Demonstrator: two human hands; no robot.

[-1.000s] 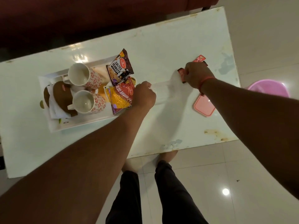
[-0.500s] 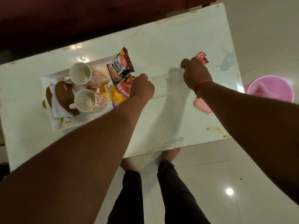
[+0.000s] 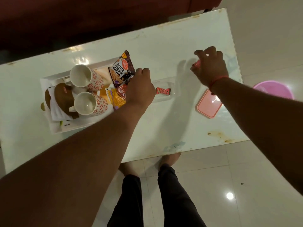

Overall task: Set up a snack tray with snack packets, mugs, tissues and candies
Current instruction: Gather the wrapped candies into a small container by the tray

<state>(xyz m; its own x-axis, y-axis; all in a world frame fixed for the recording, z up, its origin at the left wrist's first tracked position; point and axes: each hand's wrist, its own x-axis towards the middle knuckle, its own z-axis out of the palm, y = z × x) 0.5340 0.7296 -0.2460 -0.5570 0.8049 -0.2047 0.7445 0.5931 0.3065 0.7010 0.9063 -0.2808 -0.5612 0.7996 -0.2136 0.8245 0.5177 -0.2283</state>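
A white tray (image 3: pixel 72 128) lies on the left of the table. It carries two patterned mugs (image 3: pixel 85 77) (image 3: pixel 89 104), folded tissues (image 3: pixel 56 110) on a brown holder, a salted peanuts packet (image 3: pixel 120 69) and a yellow snack packet (image 3: pixel 117 99). Right of the tray stands a clear plastic container (image 3: pixel 164 99) with one red candy (image 3: pixel 163 91) inside. My left hand (image 3: pixel 141 87) is curled at the container's left edge and grips it. My right hand (image 3: pixel 210 66) is further right above the table, pinching another red candy (image 3: pixel 196 63).
A pink lid (image 3: pixel 207 106) lies on the table below my right wrist. A pink tub (image 3: pixel 275 89) stands on the floor past the table's right end. My feet are at the table's near edge. A dark sofa runs along the far side.
A red candy now lies in the clear container. My right hand has pulled back to the right and up, still pinching a candy. My left hand has stayed at the container.
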